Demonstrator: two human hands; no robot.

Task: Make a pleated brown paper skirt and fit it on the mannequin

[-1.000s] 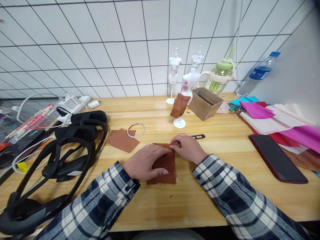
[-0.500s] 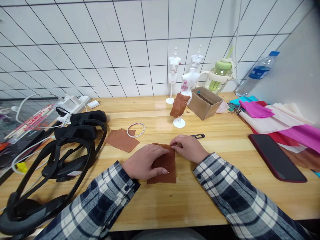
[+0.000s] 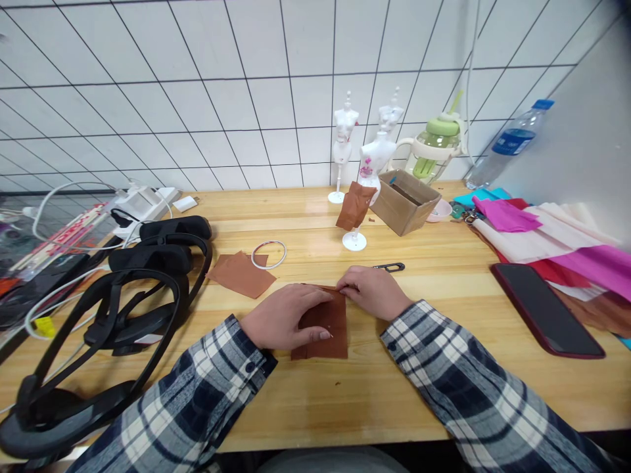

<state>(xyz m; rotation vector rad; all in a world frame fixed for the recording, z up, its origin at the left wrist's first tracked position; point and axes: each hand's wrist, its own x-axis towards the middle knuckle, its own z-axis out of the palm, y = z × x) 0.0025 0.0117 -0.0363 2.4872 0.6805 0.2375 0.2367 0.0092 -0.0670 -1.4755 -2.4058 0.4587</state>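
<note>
A piece of brown fabric (image 3: 325, 325) lies on the wooden table between my hands, its top edge folded over. My left hand (image 3: 288, 315) rests across its left side, fingers stretched out and pressing it down. At the upper right corner, my right hand (image 3: 372, 289) pinches the folded edge between thumb and fingertips. Just beyond that hand lies a small black tool (image 3: 392, 267), partly hidden by it. Another brown fabric piece (image 3: 241, 276) lies to the left, with a silvery ring (image 3: 269, 266) overlapping its corner.
Several small white dress forms (image 3: 377, 157) stand at the back, one with brown fabric around it. Beside them are a cardboard box (image 3: 407, 207) and a green-lidded cup (image 3: 436, 144). Black headsets (image 3: 162, 289) fill the left; a phone (image 3: 545, 309) and coloured fabrics (image 3: 557, 236) lie right.
My hands keep almost the same places on the brown fabric. The right fingers shift very slightly at the folded corner; the whole view moves a little.
</note>
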